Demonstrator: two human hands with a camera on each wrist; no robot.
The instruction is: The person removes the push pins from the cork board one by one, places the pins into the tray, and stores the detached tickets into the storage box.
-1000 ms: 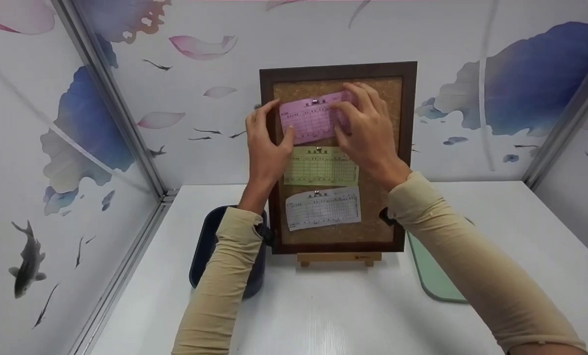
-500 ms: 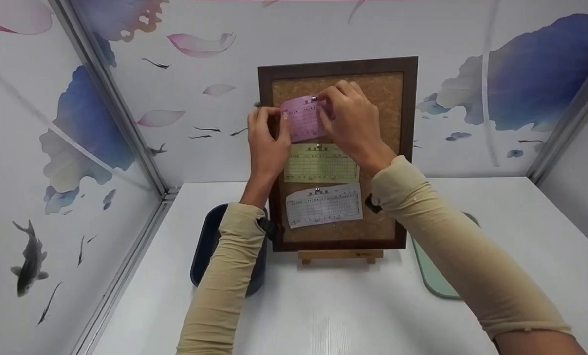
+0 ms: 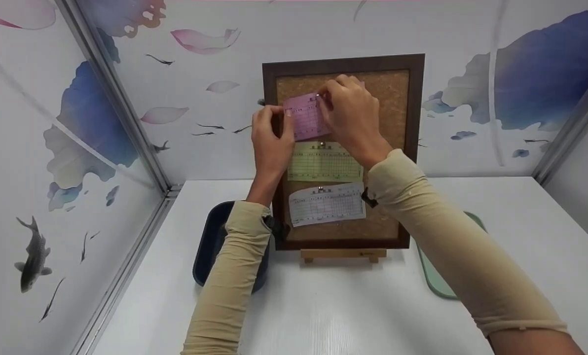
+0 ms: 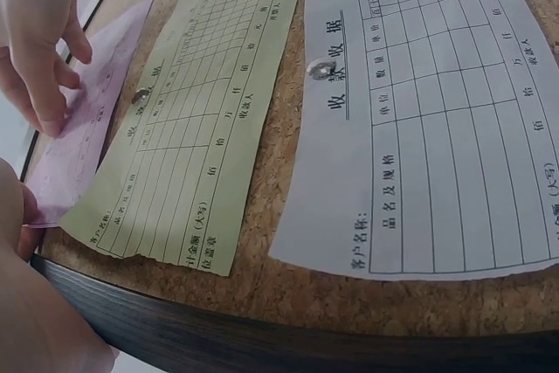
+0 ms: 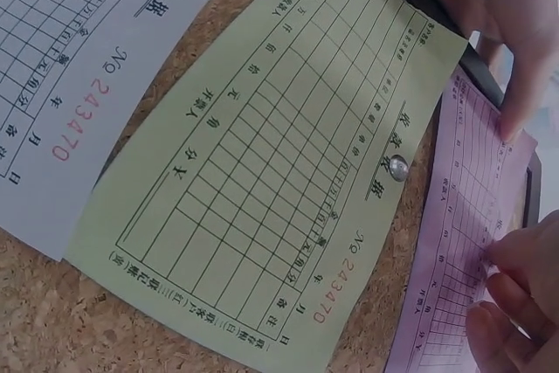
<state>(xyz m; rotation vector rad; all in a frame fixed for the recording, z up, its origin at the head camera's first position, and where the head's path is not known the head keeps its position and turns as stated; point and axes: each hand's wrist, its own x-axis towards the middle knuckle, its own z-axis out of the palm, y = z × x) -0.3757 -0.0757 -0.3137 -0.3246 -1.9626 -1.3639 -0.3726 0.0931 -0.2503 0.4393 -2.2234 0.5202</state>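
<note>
A pink receipt slip [image 3: 304, 116] lies against the upper part of a brown-framed corkboard [image 3: 392, 128]. My left hand [image 3: 273, 140] pinches the slip's left edge, thumb in front. At the slip's top, my right hand [image 3: 350, 113] has thumb and index fingertips on a silver pushpin [image 3: 317, 96], covering the slip's right part. Below it a green receipt slip [image 5: 271, 155] hangs by its own silver pin [image 5: 398, 168]. Lowest is a white receipt slip [image 4: 419, 128], also pinned at its top, its lower edge curling slightly off the cork.
A wooden easel [image 3: 343, 254] props the board up on the white table [image 3: 333, 305]. Behind my left forearm stands a dark blue bin [image 3: 210, 246]. A green tray [image 3: 434, 276] lies partly under my right forearm. Printed wall panels [image 3: 215, 148] enclose the back and sides.
My right hand has moved left from the pink slip's right part to the pin at its top. My left hand's thumb has shifted up to the slip's left edge.
</note>
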